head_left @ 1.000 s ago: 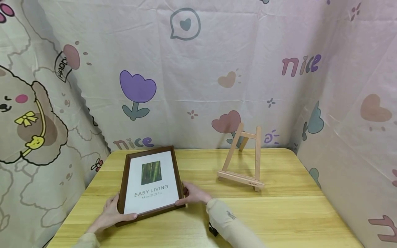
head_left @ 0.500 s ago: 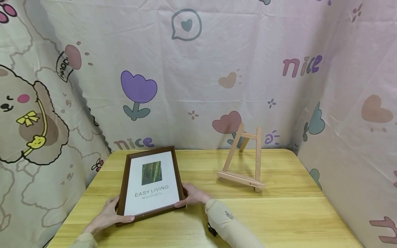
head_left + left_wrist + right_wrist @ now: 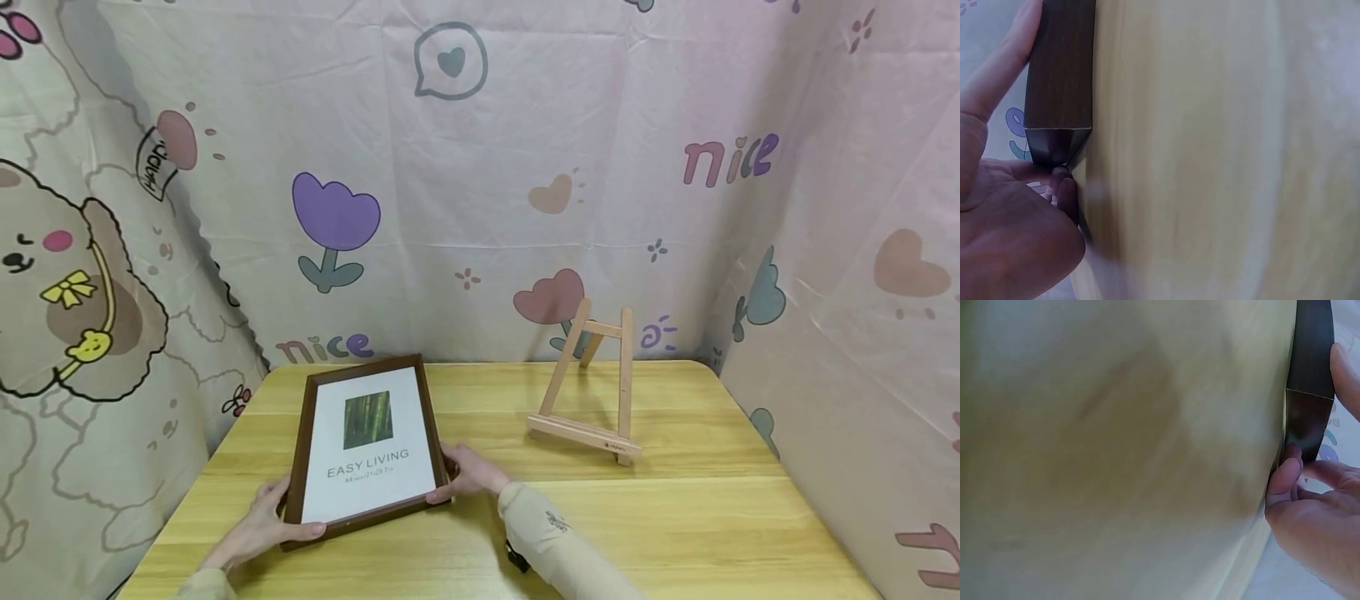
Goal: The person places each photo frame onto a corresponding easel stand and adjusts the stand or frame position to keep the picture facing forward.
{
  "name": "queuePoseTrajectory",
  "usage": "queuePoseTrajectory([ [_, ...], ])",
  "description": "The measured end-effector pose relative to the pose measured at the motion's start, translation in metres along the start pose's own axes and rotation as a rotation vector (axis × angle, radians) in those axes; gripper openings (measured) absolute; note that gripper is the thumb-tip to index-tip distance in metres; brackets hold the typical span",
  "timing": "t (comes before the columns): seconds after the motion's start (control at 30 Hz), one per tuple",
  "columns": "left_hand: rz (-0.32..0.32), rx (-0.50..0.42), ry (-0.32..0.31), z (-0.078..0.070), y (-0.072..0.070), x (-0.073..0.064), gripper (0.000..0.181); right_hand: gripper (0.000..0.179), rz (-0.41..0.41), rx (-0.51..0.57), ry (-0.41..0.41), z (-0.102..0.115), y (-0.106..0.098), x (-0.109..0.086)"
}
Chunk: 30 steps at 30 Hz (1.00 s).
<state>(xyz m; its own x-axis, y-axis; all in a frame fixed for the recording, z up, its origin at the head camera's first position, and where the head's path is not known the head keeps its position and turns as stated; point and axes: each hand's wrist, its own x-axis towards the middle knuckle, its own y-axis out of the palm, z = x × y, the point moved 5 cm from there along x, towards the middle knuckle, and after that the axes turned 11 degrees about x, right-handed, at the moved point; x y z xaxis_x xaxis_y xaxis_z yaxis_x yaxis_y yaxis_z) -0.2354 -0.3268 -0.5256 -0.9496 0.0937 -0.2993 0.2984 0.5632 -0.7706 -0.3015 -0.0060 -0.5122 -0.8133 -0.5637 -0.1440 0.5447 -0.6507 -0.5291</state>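
Observation:
A dark brown picture frame (image 3: 365,446) with a white mat reading "EASY LIVING" sits on the wooden table (image 3: 675,517) at the left, its near edge slightly raised. My left hand (image 3: 262,521) grips its near left corner, thumb on the front. My right hand (image 3: 467,473) holds the near right corner. In the left wrist view my fingers (image 3: 997,206) curl under the frame corner (image 3: 1060,94). The right wrist view shows my fingers (image 3: 1291,481) tucked under the frame edge (image 3: 1310,381).
A small wooden easel (image 3: 592,387) stands upright on the table at the back right. Cartoon-print cloth (image 3: 480,167) hangs close around the table on the left, back and right sides.

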Motion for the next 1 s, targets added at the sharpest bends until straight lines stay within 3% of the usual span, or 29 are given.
queuePoseTrajectory([
  [0.63,-0.021,-0.023,-0.012,-0.003,0.004,-0.005,0.13,0.101,-0.029,0.054,-0.029,0.002,-0.001,-0.005],
  [1.0,-0.045,-0.147,0.051,-0.01,0.005,-0.008,0.13,0.107,-0.037,0.107,-0.074,0.004,-0.001,-0.004],
])
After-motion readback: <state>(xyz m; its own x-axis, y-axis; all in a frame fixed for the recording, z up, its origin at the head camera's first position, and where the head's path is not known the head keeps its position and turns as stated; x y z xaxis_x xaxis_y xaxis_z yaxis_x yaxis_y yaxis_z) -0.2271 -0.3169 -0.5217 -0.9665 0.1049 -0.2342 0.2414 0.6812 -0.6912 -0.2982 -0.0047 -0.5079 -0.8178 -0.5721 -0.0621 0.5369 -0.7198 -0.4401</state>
